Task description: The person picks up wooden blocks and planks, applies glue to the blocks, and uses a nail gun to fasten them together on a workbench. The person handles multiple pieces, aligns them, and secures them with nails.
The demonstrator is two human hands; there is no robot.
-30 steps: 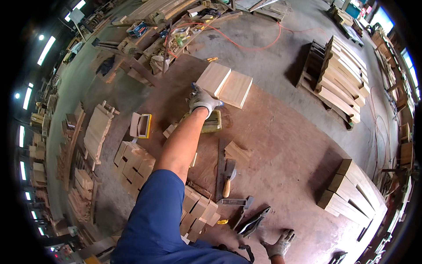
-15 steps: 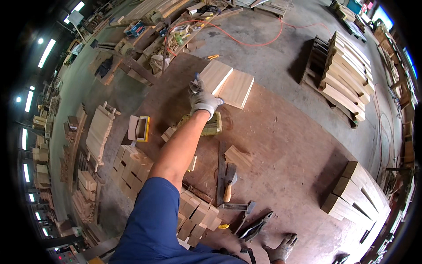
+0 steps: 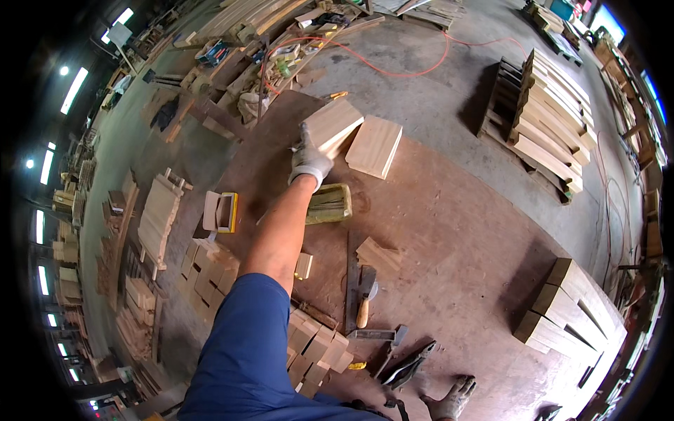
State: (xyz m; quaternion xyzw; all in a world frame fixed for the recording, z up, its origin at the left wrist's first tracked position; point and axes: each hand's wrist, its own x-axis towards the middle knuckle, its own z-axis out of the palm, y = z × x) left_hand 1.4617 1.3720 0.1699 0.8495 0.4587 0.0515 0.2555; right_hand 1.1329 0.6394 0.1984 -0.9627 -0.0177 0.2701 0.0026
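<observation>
My left hand (image 3: 307,160), in a light work glove, reaches far across the brown worktable (image 3: 449,238). It grips the near left end of a pale wooden block (image 3: 335,121), partly covering it. Beside that lies a second pale wooden block (image 3: 375,146), apart at the near end with the corners close together. My gloved right hand (image 3: 451,400) rests on the table at the near edge, fingers stretched out and holding nothing. Close to it lie black-handled pliers (image 3: 413,363) and a hammer (image 3: 392,344).
A yellowish tray (image 3: 330,203) sits below my left wrist. A scraper (image 3: 365,298) with a wooden handle lies mid-table. Stacked small blocks (image 3: 316,344) stand near left; slotted timbers (image 3: 569,316) stand right. Beyond, a pallet of timbers (image 3: 551,116) and an orange hose (image 3: 400,74) occupy the floor.
My left hand has shifted left with the left wooden block, turning it and opening a gap beside the right block. The right hand has hardly moved.
</observation>
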